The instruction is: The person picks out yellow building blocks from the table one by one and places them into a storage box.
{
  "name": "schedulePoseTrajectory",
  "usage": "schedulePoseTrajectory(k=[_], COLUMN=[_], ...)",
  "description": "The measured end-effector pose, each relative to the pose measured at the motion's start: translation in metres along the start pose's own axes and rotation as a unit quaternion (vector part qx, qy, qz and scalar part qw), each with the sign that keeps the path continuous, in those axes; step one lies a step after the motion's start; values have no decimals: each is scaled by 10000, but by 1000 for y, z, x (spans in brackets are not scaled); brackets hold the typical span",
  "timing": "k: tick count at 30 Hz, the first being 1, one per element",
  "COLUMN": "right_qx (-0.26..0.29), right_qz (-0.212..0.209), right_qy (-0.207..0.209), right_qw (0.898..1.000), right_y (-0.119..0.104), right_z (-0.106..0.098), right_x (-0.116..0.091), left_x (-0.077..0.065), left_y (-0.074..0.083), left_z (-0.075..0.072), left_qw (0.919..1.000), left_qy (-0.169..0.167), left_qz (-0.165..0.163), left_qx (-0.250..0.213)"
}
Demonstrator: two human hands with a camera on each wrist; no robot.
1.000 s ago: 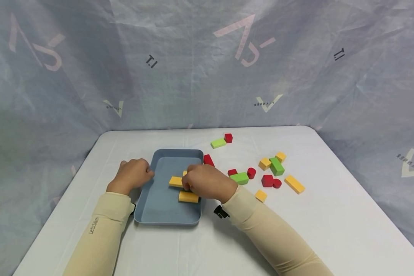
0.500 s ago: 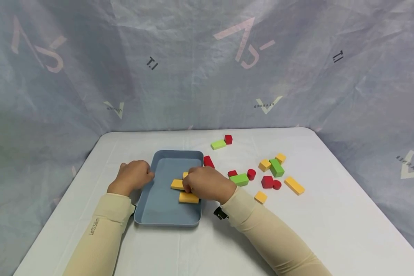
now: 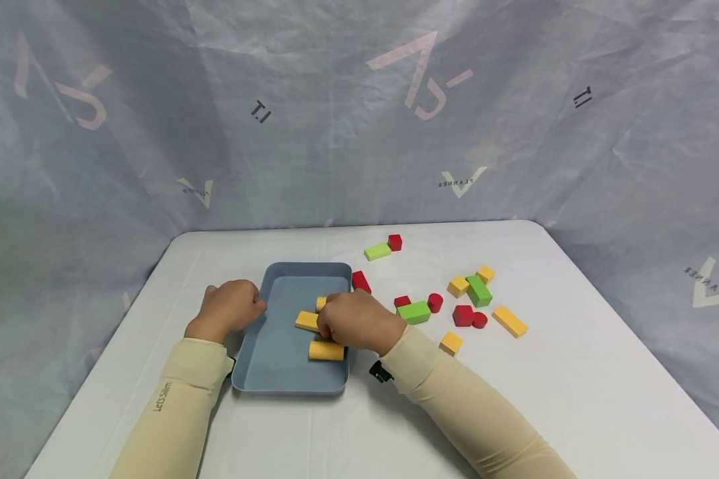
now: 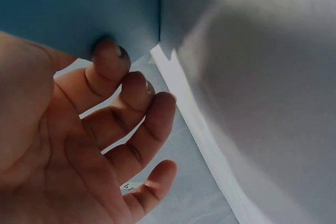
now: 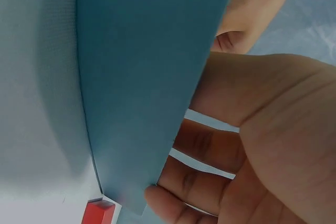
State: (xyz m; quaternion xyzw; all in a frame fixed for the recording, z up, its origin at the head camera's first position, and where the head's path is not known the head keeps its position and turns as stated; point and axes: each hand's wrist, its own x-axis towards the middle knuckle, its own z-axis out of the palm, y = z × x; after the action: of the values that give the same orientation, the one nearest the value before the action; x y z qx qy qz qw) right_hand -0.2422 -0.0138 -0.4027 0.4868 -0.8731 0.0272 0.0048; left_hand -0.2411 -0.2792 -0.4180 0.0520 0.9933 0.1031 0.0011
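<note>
Yellow blocks (image 3: 326,350) lie in the blue tray (image 3: 269,362), partly covered by the right hand (image 3: 362,320); its fingertips are hidden, so whether it grips cannot be told. Opposite, the left hand (image 3: 230,306) pinches the tray's rim, thumb obscured. White counter (image 3: 515,406) extends around both hands; grey printed sheeting (image 3: 311,159) hangs beyond.

Backdrop (image 3: 311,159): "PLANNER" (image 3: 456,183); left sleeve (image 3: 182,399): "Let'sSlim" (image 3: 162,397), apparently
</note>
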Motion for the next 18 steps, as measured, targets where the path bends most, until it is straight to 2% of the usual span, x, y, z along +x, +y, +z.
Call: schedulePoseTrajectory(k=[6, 13, 18], right_qx=[-40, -92, -112], right_qz=[23, 36, 32], right_qy=[-50, -96, -111], right_qw=[10000, 9999, 9999], right_y=[0, -1, -1], right_z=[-2, -1, -1], right_x=[-1, 0, 0], left_x=[0, -1, -1], left_y=[1, 1, 1], left_z=[0, -1, -2], left_qw=[10000, 9992, 9991], left_qy=[6, -56, -86], left_qz=[-85, -379, -409], left_qx=[-43, -85, -106])
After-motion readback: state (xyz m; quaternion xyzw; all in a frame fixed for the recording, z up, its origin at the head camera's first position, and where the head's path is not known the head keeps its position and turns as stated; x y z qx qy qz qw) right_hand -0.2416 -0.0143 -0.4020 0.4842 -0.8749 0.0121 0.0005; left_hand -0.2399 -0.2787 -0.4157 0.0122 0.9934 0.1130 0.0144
